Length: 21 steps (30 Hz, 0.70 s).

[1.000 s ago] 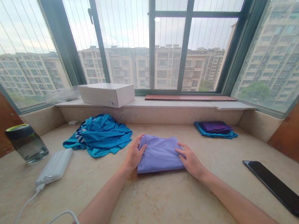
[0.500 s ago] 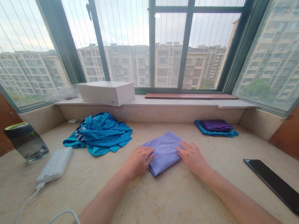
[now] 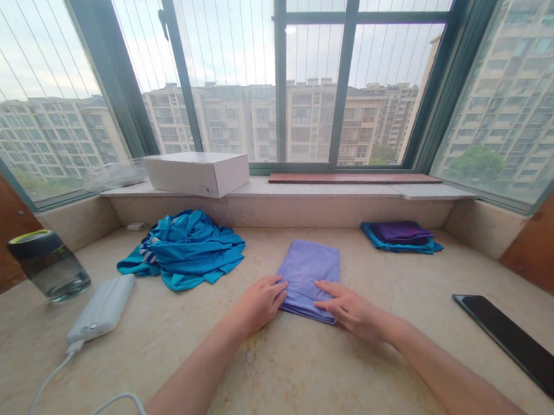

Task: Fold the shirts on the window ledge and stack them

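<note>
A lavender folded cloth lies flat in the middle of the stone counter, its near edge showing several layers. My left hand rests at its lower left side, fingertips stretched over the edge and touching the fabric. My right hand lies on the near right corner, fingers apart and pressed on top. Neither hand lifts the cloth. To the left sits a crumpled heap of blue cloth with a striped patch. At the right rear, a purple folded cloth is stacked on a blue folded cloth.
On the left stand a water bottle and a white power bank with a cable. A dark tablet-like device lies at the right. The window ledge carries a white box and a reddish-brown board.
The lavender cloth has turned so its sides run more nearly straight toward the window. My right hand has slid toward me and left, down to the near corner; the left has barely shifted.
</note>
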Available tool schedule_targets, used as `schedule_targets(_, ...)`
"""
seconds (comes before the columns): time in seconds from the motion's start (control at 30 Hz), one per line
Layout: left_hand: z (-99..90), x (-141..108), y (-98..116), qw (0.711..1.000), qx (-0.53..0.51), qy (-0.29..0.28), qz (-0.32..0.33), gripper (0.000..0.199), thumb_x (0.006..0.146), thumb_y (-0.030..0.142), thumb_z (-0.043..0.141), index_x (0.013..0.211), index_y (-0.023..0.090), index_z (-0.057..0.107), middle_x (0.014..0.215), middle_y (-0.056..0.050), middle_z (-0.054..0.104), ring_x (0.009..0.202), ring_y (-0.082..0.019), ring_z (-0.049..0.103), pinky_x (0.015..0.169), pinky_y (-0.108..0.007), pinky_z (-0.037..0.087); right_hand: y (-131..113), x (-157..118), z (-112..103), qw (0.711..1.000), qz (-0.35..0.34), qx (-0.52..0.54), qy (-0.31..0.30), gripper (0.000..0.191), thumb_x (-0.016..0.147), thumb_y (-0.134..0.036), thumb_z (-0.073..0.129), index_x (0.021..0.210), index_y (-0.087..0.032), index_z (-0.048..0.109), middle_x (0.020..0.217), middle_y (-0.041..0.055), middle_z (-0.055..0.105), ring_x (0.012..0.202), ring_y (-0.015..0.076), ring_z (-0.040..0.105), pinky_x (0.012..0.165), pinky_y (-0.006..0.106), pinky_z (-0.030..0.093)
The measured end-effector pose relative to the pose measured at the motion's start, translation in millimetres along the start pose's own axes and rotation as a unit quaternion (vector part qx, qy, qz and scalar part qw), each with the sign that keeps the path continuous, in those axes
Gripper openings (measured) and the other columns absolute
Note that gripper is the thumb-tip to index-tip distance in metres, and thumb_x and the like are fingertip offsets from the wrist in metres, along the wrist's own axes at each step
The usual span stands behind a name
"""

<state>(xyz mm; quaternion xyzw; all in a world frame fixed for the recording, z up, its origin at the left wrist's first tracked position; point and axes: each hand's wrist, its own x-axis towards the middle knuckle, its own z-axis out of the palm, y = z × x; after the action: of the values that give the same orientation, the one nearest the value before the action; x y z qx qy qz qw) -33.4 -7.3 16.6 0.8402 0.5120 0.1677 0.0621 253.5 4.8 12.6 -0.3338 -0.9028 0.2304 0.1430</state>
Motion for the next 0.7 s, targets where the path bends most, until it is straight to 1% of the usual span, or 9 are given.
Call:
schedule_targets(0.13, -2.3, -1.8, 2.7, 1.0, -0.004, 0.02, 0.021, 0.037, 0.102, 0.034, 0.042, 0.111, 0.02, 0.075, 0.108, -0.011, 0.075, 0.103, -0.026, 0.069, 0.096, -0.037, 0.052, 0.6, -6.3, -12.1, 0.998, -0.013, 0.061, 0.003, 0.046, 0.101, -0.056, 0.044, 0.103, -0.028, 0.081, 0.149, 0.0081, 0.054, 0.135, 0.0299, 0.052, 0.113, 0.047, 0.039)
schedule_targets(0.2, -2.9, -3.9, 3.9, 0.999, -0.012, 0.034, 0.032, 0.032, 0.1, 0.033, 0.048, 0.117, 0.021, 0.072, 0.106, -0.01, 0.074, 0.101, -0.026, 0.069, 0.095, -0.037, 0.053, 3.3, -9.0, -16.1, 0.996, -0.003, 0.091, 0.023, 0.046, 0.099, -0.056, 0.048, 0.092, -0.026, 0.082, 0.13, 0.0085, 0.069, 0.12, 0.0283, 0.064, 0.105, 0.044, 0.047)
schedule_targets(0.23, -2.8, -5.0, 4.5, 0.998, -0.017, 0.041, 0.041, 0.032, 0.098, 0.031, 0.051, 0.123, 0.022, 0.07, 0.112, -0.011, 0.073, 0.105, -0.026, 0.068, 0.097, -0.039, 0.052, 7.1, -9.4, -17.2, 0.994, 0.009, 0.096, 0.049, 0.047, 0.099, -0.056, 0.047, 0.092, -0.025, 0.082, 0.12, 0.009, 0.074, 0.112, 0.0275, 0.067, 0.1, 0.042, 0.05)
schedule_targets(0.3, -1.5, -6.5, 5.2, 0.997, -0.025, 0.041, 0.059, 0.035, 0.096, 0.025, 0.053, 0.129, 0.025, 0.066, 0.132, -0.012, 0.065, 0.119, -0.029, 0.062, 0.104, -0.043, 0.049, 20.2, -8.1, -17.7, 0.989, 0.044, 0.06, 0.125, 0.048, 0.1, -0.055, 0.045, 0.105, -0.022, 0.079, 0.111, 0.0107, 0.076, 0.107, 0.0281, 0.069, 0.099, 0.043, 0.051)
schedule_targets(0.37, 1.4, -6.4, 5.0, 0.997, -0.024, 0.018, 0.072, 0.038, 0.096, 0.02, 0.051, 0.13, 0.028, 0.066, 0.146, -0.01, 0.056, 0.13, -0.03, 0.056, 0.109, -0.046, 0.046, 38.7, -4.2, -15.4, 0.978, 0.084, -0.017, 0.189, 0.05, 0.1, -0.053, 0.043, 0.123, -0.02, 0.072, 0.12, 0.0133, 0.073, 0.115, 0.0305, 0.065, 0.104, 0.047, 0.047)
schedule_targets(0.4, 2.9, -5.7, 4.7, 0.997, -0.02, 0.001, 0.076, 0.039, 0.097, 0.017, 0.05, 0.13, 0.028, 0.067, 0.147, -0.009, 0.055, 0.131, -0.03, 0.055, 0.111, -0.047, 0.044, 48.4, -1.6, -13.1, 0.973, 0.101, -0.052, 0.202, 0.052, 0.101, -0.052, 0.041, 0.131, -0.019, 0.067, 0.126, 0.0143, 0.07, 0.119, 0.031, 0.063, 0.107, 0.048, 0.045)
schedule_targets(0.5, 5.3, -3.3, 4.6, 0.995, -0.011, -0.038, 0.088, 0.043, 0.096, 0.011, 0.047, 0.131, 0.026, 0.067, 0.141, -0.009, 0.062, 0.129, -0.028, 0.058, 0.116, -0.05, 0.038, 70.7, 7.5, -2.2, 0.965, 0.133, -0.122, 0.19, 0.055, 0.103, -0.049, 0.034, 0.145, -0.019, 0.054, 0.139, 0.0163, 0.061, 0.131, 0.0311, 0.055, 0.112, 0.051, 0.039)
schedule_targets(0.6, 1.3, -4.0, 9.1, 0.995, -0.011, -0.018, 0.101, 0.039, 0.098, 0.016, 0.046, 0.131, 0.024, 0.067, 0.139, -0.011, 0.063, 0.13, -0.027, 0.057, 0.118, -0.051, 0.035, 77.1, 16.2, 10.7, 0.96, 0.166, -0.157, 0.161, 0.056, 0.104, -0.051, 0.031, 0.15, -0.023, 0.047, 0.149, 0.0164, 0.052, 0.142, 0.0333, 0.043, 0.115, 0.06, 0.032)
schedule_targets(0.7, -4.6, -7.8, 17.5, 0.99, -0.034, -0.002, 0.137, 0.038, 0.101, 0.028, 0.048, 0.135, 0.025, 0.063, 0.144, -0.01, 0.059, 0.136, -0.027, 0.053, 0.119, -0.048, 0.034, 74.1, 22.8, 18.4, 0.961, 0.186, -0.145, 0.143, 0.056, 0.104, -0.056, 0.028, 0.149, -0.029, 0.048, 0.152, 0.0147, 0.05, 0.146, 0.0342, 0.036, 0.115, 0.067, 0.024)
